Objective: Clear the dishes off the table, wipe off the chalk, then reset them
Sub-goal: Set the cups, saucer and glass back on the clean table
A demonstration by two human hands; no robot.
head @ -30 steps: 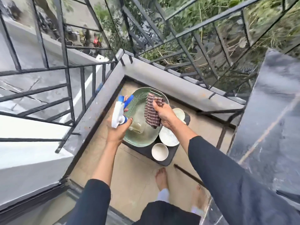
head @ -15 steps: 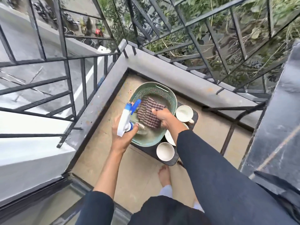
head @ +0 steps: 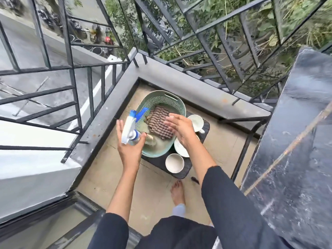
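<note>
Black stone tabletop [head: 296, 159] at three o'clock was cleared, its orange streak seemingly unwiped. Left hand [head: 130, 150], fingers clamped, held a white-and-blue spray bottle [head: 130, 129]. Right hand [head: 179, 129], fingers spread, hovered over the checked cloth [head: 159, 123]. White ceramic dishes [head: 174, 163] waited unreset at twelve.

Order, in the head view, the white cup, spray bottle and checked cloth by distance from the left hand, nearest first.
1. Spray bottle, held in the left hand.
2. Checked cloth, in the basket.
3. White cup, far right.
</note>
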